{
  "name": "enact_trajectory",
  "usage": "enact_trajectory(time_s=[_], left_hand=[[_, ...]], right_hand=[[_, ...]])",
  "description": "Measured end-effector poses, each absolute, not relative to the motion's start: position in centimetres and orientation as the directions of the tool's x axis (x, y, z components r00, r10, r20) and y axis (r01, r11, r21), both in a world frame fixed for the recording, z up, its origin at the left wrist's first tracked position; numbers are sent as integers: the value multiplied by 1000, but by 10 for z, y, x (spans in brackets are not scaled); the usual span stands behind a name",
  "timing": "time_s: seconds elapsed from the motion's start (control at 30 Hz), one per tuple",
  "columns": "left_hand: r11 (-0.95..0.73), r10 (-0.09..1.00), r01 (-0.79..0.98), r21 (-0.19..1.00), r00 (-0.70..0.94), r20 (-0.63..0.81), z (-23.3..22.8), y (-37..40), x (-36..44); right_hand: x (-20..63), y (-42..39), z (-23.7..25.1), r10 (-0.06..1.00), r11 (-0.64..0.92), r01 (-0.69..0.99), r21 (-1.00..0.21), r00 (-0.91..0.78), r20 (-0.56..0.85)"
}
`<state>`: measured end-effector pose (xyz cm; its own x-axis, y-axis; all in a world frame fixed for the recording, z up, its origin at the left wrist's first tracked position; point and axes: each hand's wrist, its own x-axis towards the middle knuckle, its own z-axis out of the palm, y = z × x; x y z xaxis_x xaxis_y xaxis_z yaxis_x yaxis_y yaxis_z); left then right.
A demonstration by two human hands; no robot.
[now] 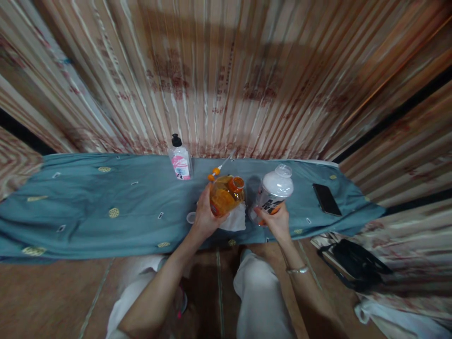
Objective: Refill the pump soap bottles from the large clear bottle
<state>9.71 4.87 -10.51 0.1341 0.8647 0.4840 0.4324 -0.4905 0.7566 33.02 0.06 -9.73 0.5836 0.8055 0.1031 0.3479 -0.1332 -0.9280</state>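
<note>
Two bottles: both are lifted off the cloth, one in each of the hands, held side by side and close together but not touching, over the near edge of the blue cloth (88,202).
Left hand (203,216): wrapped around the orange bottle (226,194), fingers closed on its lower body; the bottle tilts away, its orange cap end toward the curtain.
Right hand (277,219): closed on the base of the clear bottle (274,190), which holds white contents and tilts with its clear cap away from the person.
Caps: both look to be on; whether either is loosened I cannot tell.
How far along: judging from this view, both bottles are in hand and nothing is pouring; whatever is to be done between them seems yet to come.
White cloth (235,220): crumpled on the blue cloth, just under the orange bottle.
Small cap or cup (191,217): pale, lying on the blue cloth just left of the left hand.
Orange-tipped tool (217,170): lies beyond the orange bottle, untouched.
Pump bottle (180,160): upright at the far edge, apart from the hands.
Phone (326,199): dark, flat on the cloth well to the right.
Black bag (353,266): on the floor at right.
</note>
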Motion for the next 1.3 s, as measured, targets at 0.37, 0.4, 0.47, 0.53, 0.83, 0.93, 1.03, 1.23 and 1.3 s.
enact_trajectory(time_s=[0.37,0.4,0.47,0.53,0.83,0.93,1.03,1.23,1.3], left_hand=[[-521,840,478,707,142,523,-109,50,104],[-525,838,481,702,143,527,-108,50,105],[-537,830,485,690,157,535,-108,50,105],[-552,820,484,679,172,545,-108,49,106],[-587,790,492,643,173,588,-112,49,108],[-593,785,486,643,171,595,-111,49,109],[-597,782,476,646,166,601,-111,49,110],[-609,774,474,637,175,609,-112,48,110],[-607,775,475,637,179,606,-113,48,111]], right_hand=[[348,-59,-47,914,-195,711,-675,382,139],[348,-62,-44,920,-195,725,-660,369,134],[348,-68,-39,924,-201,748,-633,360,132],[347,-71,-34,923,-205,772,-602,357,143],[345,-75,-12,957,-221,846,-485,285,61],[345,-73,-10,958,-221,868,-445,279,69],[346,-71,-9,957,-214,876,-433,277,88],[345,-69,-3,946,-268,876,-402,317,60],[345,-69,-1,945,-269,883,-385,320,72]])
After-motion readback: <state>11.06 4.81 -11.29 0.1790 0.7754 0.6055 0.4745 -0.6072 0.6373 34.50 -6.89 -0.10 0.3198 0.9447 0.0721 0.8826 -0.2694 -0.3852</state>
